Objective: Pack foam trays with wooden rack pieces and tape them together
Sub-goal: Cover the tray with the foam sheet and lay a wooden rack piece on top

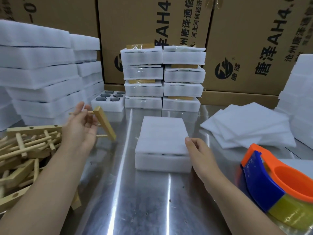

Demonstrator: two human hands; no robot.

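The cardboard boxes [135, 17] behind carry black print: "AH4" in large letters, 唐泽 beside a round logo, and smaller Chinese lines cut off at the frame's top (the rightmost box shows only part of its text). The left grip [81, 126] is curled round a wooden rack piece [104, 122], a flat bar with thin dowels, held above the counter [135, 200] left of the foam tray [162, 161]. That tray sits mid-counter under a foam lid [160, 133]; its contents are hidden, apart from what seem to be dark slivers in the gap. The right grip [199, 150] has its thumb at the lid's near right corner, fingers loosely curled; whether it pinches the foam I cannot tell. The tape dispenser [271, 180] is cut off at right.
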